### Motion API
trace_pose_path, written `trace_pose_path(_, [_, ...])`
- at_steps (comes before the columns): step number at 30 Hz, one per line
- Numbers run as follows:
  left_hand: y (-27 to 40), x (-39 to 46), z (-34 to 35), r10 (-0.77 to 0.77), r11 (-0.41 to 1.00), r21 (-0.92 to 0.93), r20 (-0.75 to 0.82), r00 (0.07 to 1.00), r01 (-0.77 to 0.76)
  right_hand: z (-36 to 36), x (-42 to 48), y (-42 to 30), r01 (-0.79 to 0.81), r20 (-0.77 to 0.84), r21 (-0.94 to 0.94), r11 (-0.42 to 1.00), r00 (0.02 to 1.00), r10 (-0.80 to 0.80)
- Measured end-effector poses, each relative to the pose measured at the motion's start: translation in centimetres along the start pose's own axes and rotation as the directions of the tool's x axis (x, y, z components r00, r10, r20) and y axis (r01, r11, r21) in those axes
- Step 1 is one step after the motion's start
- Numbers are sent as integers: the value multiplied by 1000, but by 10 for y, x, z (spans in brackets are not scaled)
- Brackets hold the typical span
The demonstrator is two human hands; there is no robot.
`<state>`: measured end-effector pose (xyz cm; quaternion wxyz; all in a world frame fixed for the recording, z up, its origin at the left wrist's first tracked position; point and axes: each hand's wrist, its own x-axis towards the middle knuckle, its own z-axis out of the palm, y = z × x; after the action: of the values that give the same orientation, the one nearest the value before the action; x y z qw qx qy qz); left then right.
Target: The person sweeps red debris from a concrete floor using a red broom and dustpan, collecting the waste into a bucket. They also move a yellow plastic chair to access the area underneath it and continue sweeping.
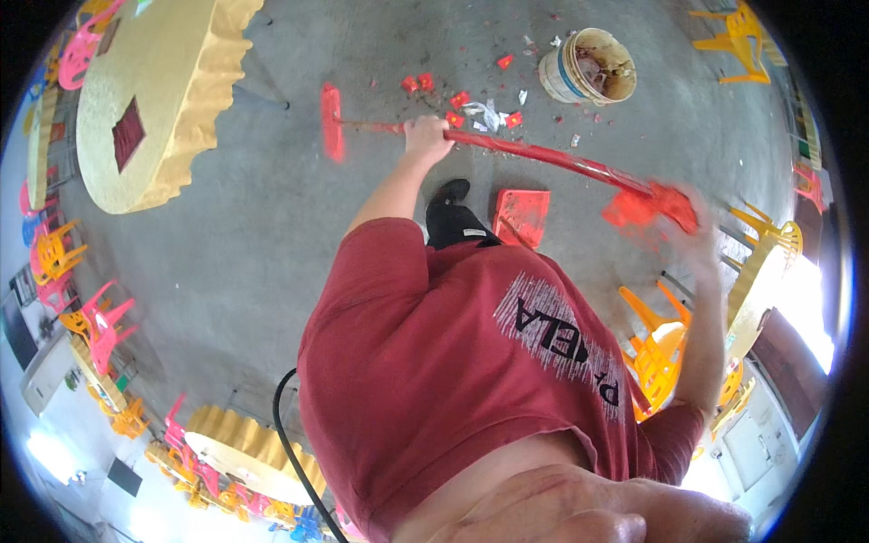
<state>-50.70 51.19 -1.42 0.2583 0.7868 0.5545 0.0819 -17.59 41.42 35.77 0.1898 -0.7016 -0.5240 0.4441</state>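
Note:
My left hand (pixel 428 141) is closed around the long red handle (pixel 543 151) of a sweeping or scraping tool. The handle runs slantwise across the view. Beyond that hand, its thin far end meets a narrow red crosspiece (pixel 332 122) over the floor. Close to the other end is my right hand (pixel 691 207), smeared by motion. There a ragged red mass (pixel 631 207) hangs at the handle, too blurred to tell bristles from cloth; how my fingers lie on it is unclear. By my shoe (pixel 453 191), a red dustpan (pixel 533 207) lies on the floor.
Red packets (pixel 459 100), paper scraps and a clear plastic piece (pixel 485 112) litter the concrete floor (pixel 237 285). Ahead to the right stands a dirty white bucket (pixel 558 75) containing waste. A gold-covered round table (pixel 102 153) is at left; an orange plastic chair (pixel 655 363) stands at right.

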Motion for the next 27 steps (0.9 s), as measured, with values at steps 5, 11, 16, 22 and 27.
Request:
trace_pose_path(5, [-19, 31, 47, -214, 968, -120, 65, 975, 221, 75, 37, 18, 218, -341, 484, 847, 939, -46])
trace_pose_path(11, [107, 59, 40, -68, 976, -192, 189, 980, 105, -2, 4, 31, 373, -591, 397, 838, 803, -78])
trace_pose_path(16, [218, 58, 66, 64, 946, -321, 74, 995, -36, -57, -46, 5, 377, -706, 118, 918, 682, -189])
trace_pose_path(22, [294, 39, 63, 243, 851, -497, 85, 966, -171, -110, -100, 0, 508, -553, -96, 856, 688, -470])
trace_pose_path(27, [291, 8, 44, 302, 822, -516, 36, 953, -242, -141, -128, 26, 467, -623, 119, 876, 723, -301])
